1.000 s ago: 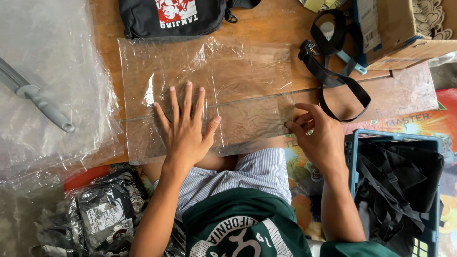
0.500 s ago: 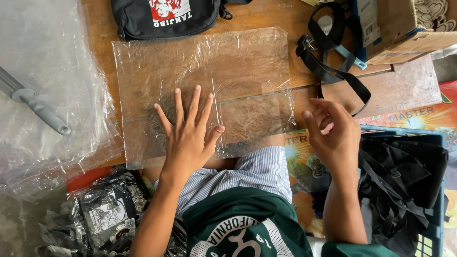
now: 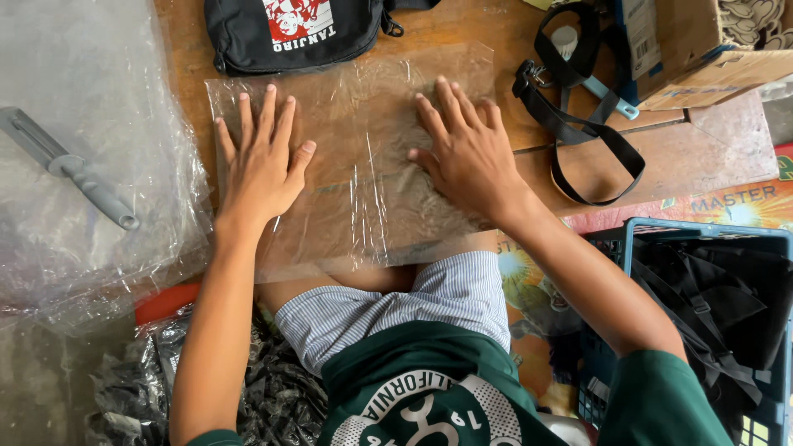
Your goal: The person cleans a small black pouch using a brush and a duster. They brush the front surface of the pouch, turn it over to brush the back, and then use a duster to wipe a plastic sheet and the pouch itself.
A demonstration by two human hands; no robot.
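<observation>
One wooden table [image 3: 529,33] fills the top of the view, and its near edge runs just above the person's lap. One heap of clear plastic wrap [image 3: 74,190] covers the whole left side, with one grey-handled tool [image 3: 70,169] lying on or in it. One blue crate [image 3: 702,239] stands at the lower right with black straps inside, and one pile of dark bagged goods [image 3: 140,388] sits at the lower left. One cardboard box [image 3: 702,41] occupies the top right corner.

One clear plastic bag [image 3: 363,124] lies flat in the middle of the table; its near edge hangs a little over the table's edge toward the striped shorts [image 3: 413,306]. Just beyond its far edge sits one black pouch [image 3: 289,33] with a red and white print, touching or nearly touching it. To the right, one loop of black strap [image 3: 578,124] lies beside the bag's right edge. Bare wood shows only in a narrow strip between bag and strap, so there is little room on either side.

The left hand [image 3: 260,161] lies palm down on the bag's left half, fingers spread apart, holding nothing. The right hand [image 3: 467,153] presses flat on the right half, fingers straight and only slightly parted, also gripping nothing.
</observation>
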